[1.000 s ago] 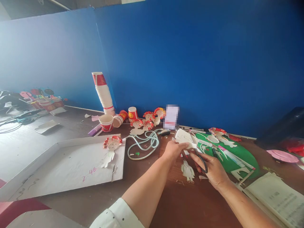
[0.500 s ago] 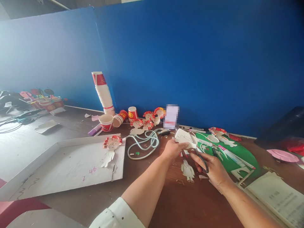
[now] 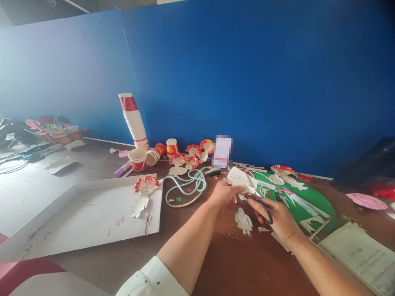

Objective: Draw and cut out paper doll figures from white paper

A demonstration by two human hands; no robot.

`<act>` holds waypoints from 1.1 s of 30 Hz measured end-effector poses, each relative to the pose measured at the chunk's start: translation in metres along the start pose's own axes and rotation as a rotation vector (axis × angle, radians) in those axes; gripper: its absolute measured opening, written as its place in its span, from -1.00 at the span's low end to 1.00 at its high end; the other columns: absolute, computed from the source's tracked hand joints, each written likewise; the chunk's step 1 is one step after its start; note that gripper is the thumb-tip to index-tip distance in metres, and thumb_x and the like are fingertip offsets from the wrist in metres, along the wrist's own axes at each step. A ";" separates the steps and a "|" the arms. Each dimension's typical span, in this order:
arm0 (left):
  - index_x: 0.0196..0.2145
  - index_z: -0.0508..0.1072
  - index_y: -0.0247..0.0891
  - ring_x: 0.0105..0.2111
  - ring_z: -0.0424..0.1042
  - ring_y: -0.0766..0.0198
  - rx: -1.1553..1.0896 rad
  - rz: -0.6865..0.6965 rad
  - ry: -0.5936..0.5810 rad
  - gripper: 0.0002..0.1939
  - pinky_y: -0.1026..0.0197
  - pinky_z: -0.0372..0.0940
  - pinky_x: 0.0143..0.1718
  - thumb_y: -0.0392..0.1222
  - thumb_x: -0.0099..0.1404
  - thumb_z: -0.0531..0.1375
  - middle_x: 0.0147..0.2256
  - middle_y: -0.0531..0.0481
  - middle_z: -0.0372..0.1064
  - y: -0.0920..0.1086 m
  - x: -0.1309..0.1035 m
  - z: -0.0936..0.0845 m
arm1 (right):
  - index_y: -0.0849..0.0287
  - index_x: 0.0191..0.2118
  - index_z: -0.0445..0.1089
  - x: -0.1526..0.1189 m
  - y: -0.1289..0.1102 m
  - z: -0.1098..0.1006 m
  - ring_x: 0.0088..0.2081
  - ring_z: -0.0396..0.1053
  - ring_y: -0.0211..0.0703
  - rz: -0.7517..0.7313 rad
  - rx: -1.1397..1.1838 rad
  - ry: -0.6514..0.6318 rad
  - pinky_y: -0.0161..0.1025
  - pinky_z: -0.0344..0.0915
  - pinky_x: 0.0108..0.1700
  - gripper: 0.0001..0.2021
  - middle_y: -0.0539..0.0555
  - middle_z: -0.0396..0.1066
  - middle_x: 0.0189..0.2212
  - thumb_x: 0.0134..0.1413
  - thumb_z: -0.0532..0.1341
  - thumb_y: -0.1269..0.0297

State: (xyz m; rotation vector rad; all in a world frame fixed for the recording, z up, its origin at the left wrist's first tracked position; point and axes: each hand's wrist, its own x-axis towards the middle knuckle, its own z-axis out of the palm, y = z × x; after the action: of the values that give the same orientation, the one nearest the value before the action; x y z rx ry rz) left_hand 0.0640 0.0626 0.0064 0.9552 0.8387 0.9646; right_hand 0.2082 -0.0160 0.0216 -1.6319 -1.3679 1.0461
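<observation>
One pinch of the left hand (image 3: 225, 194) holds white paper (image 3: 237, 176), I'd guess steady for the scissors (image 3: 269, 211) the right hand (image 3: 280, 218) grips at four o'clock.

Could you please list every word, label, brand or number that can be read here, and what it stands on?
"2", probably: pink handwriting on the white tray; the figures beside it look like "46" or "94", unclear.
Book page: printed lines, too blurred to read.
Pixelated rectangle by the blue wall: unreadable.
Red-and-white cups: marks too small to read.
Paper in the left hand: drawn lines, no legible words.
</observation>
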 end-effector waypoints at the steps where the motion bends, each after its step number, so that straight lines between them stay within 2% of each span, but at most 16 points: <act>1: -0.35 0.53 -0.38 -0.43 0.41 0.28 0.004 0.000 0.000 -0.75 0.23 0.31 -0.34 -0.26 -0.06 0.32 -0.35 -0.11 0.49 -0.001 0.001 -0.001 | 0.15 -0.55 0.41 0.000 0.000 0.000 -0.62 0.12 -0.28 0.002 0.005 -0.002 -0.34 0.10 -0.62 -0.63 -0.08 0.17 -0.73 -0.05 0.24 -0.09; 6: -0.34 0.53 -0.37 -0.33 0.45 0.20 0.012 0.009 -0.001 -0.71 0.16 0.33 -0.21 -0.23 -0.08 0.35 -0.28 -0.15 0.49 -0.005 0.005 -0.003 | 0.15 -0.57 0.38 -0.001 -0.002 0.002 -0.64 0.10 -0.29 -0.012 0.021 0.014 -0.35 0.07 -0.64 -0.63 -0.08 0.16 -0.74 -0.06 0.24 -0.08; 11: -0.35 0.53 -0.35 -0.32 0.46 0.20 -0.002 0.026 -0.010 -0.73 0.16 0.32 -0.17 -0.22 -0.08 0.35 -0.29 -0.13 0.50 -0.006 0.005 -0.003 | 0.15 -0.58 0.37 -0.002 -0.005 0.002 -0.65 0.08 -0.31 -0.050 -0.028 0.029 -0.35 0.02 -0.62 -0.62 -0.09 0.16 -0.75 -0.04 0.23 -0.08; 21: -0.37 0.53 -0.37 -0.38 0.45 0.23 -0.010 0.015 -0.006 -0.76 0.17 0.33 -0.24 -0.24 -0.06 0.33 -0.34 -0.12 0.49 -0.004 0.004 -0.002 | 0.14 -0.57 0.39 0.003 0.003 -0.003 -0.65 0.11 -0.29 -0.087 -0.082 0.019 -0.32 0.01 -0.61 -0.62 -0.08 0.18 -0.76 -0.03 0.22 -0.10; 33: -0.36 0.53 -0.37 -0.38 0.44 0.23 0.017 0.012 0.004 -0.71 0.19 0.32 -0.26 -0.18 -0.07 0.35 -0.33 -0.13 0.49 -0.007 0.007 -0.004 | 0.14 -0.63 0.35 0.001 -0.003 -0.004 -0.67 0.10 -0.31 -0.108 -0.102 0.029 -0.33 0.01 -0.61 -0.60 -0.09 0.16 -0.77 -0.06 0.22 -0.10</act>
State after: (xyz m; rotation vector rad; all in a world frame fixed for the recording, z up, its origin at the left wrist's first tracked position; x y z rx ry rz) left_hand 0.0648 0.0680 -0.0028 0.9741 0.8465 0.9708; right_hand 0.2106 -0.0151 0.0255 -1.6201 -1.4940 0.8993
